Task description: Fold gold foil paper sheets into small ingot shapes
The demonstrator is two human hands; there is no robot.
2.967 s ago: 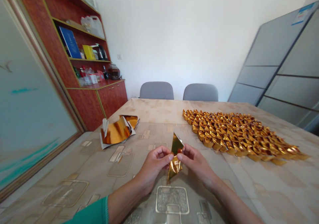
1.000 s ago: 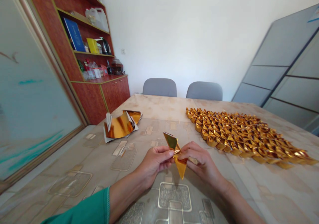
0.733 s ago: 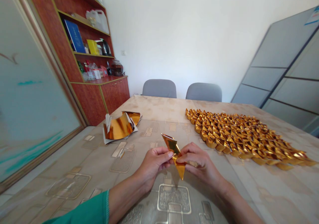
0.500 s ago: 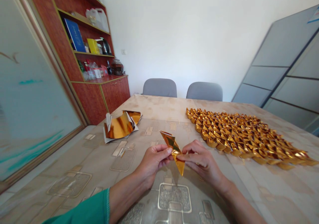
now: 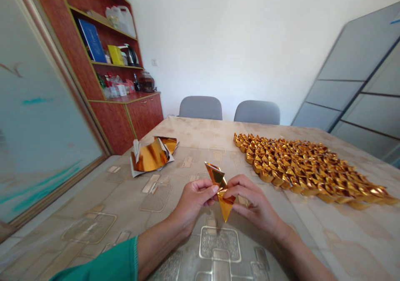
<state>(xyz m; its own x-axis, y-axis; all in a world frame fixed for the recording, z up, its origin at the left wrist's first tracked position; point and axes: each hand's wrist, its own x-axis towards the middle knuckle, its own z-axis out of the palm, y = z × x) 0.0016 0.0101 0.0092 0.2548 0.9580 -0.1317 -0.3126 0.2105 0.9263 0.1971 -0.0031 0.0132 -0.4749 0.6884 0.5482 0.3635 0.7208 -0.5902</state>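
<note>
1. My left hand point(image 5: 195, 197) and right hand point(image 5: 254, 202) pinch the folded gold paper point(image 5: 221, 188) between fingertips, held just above the table point(image 5: 93, 214) near its front edge.
2. A foil stack point(image 5: 151, 156) lies by the left edge.
3. Rows of gold ingots point(image 5: 300, 170) spread toward the right edge.
4. Two chairs point(image 5: 229, 109) stand at the far edge.

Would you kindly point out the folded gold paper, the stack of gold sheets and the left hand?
folded gold paper point(image 5: 224, 204), head view, lower pointed tip.
stack of gold sheets point(image 5: 149, 157), head view, curled top sheet.
left hand point(image 5: 193, 200), head view, back of hand.
</note>
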